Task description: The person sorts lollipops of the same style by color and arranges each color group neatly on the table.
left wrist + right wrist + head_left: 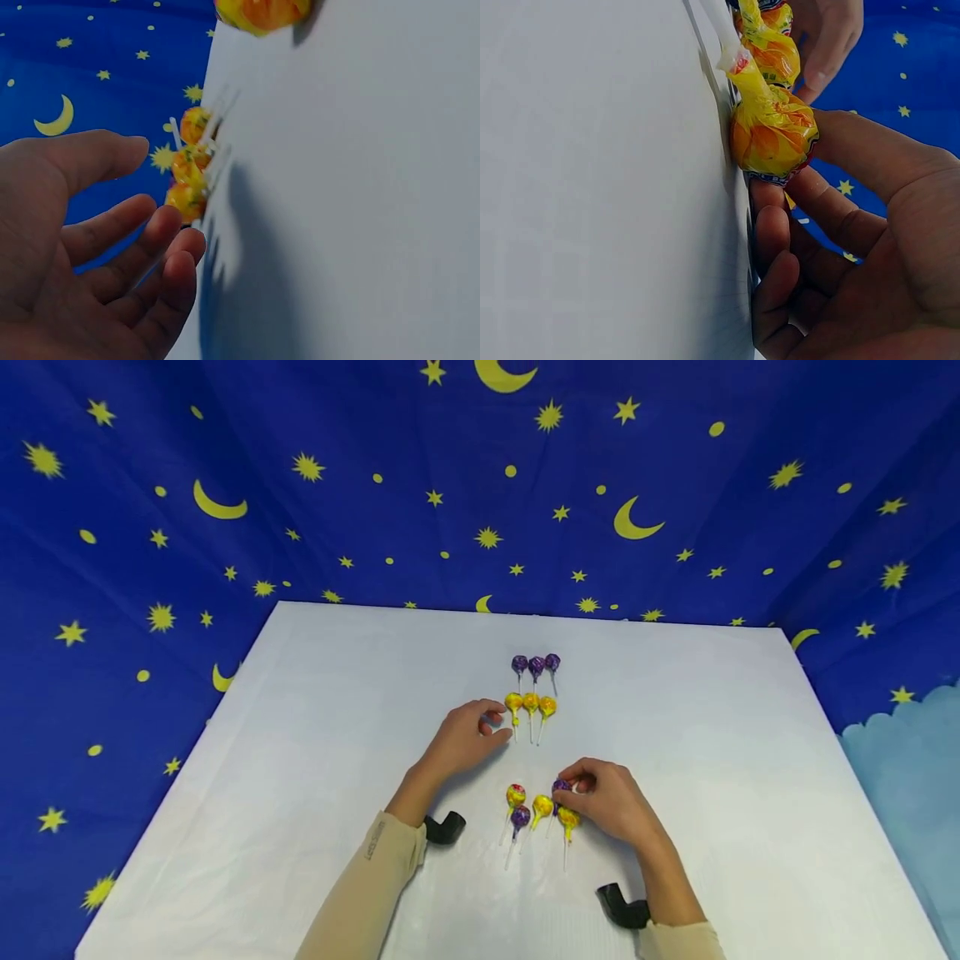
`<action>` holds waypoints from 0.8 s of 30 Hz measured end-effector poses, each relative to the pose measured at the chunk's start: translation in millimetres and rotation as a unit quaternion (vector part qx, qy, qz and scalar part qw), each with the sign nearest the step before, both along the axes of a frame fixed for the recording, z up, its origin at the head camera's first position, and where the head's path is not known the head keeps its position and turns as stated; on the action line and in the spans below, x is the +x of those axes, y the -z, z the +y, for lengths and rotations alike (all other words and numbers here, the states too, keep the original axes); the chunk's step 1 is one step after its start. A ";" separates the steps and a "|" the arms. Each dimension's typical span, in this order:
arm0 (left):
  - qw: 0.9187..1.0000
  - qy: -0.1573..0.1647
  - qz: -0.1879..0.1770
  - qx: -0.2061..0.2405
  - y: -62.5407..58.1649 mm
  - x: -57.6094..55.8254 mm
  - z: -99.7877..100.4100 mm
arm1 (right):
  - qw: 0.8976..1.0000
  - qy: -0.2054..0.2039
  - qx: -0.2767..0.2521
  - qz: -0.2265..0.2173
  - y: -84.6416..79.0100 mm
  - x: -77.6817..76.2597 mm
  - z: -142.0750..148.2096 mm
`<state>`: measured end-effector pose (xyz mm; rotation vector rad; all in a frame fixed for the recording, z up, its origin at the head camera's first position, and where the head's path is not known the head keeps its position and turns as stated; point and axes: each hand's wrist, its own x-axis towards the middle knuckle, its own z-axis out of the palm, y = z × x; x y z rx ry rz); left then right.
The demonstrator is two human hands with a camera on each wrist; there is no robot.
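Observation:
My right hand [609, 797] has its thumb and fingertips around the head of a purple lollipop [560, 787] in the near cluster. In the right wrist view a yellow lollipop [772, 139] sits in front of those fingertips and hides the purple one. Beside it lie another yellow lollipop [542, 807], a second purple lollipop [520, 816] and a red-and-yellow one [515, 795]. My left hand [467, 737], fingers loosely bent and holding nothing, is just left of a row of three yellow lollipops [531, 703]. Behind that row lie three purple lollipops [536, 667], sticks toward me.
A white table [360, 668] carries everything. Blue cloth with yellow moons and stars [420, 543] hangs behind and at the sides. Black curved pieces are at both wrists, one at the left [447, 829] and one at the right [622, 910].

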<state>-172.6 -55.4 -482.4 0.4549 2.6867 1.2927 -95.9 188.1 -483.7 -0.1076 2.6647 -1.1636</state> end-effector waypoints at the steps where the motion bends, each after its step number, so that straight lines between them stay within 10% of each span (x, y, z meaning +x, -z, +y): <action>1: 1.000 0.008 0.000 -0.001 -0.6 2.6 -0.1 | 1.000 0.001 -0.003 -0.003 0.6 1.3 -0.7; 24: 0.986 0.160 -0.025 -0.028 -2.0 31.7 -4.1 | 1.000 -0.003 0.004 0.005 -1.3 1.4 -1.6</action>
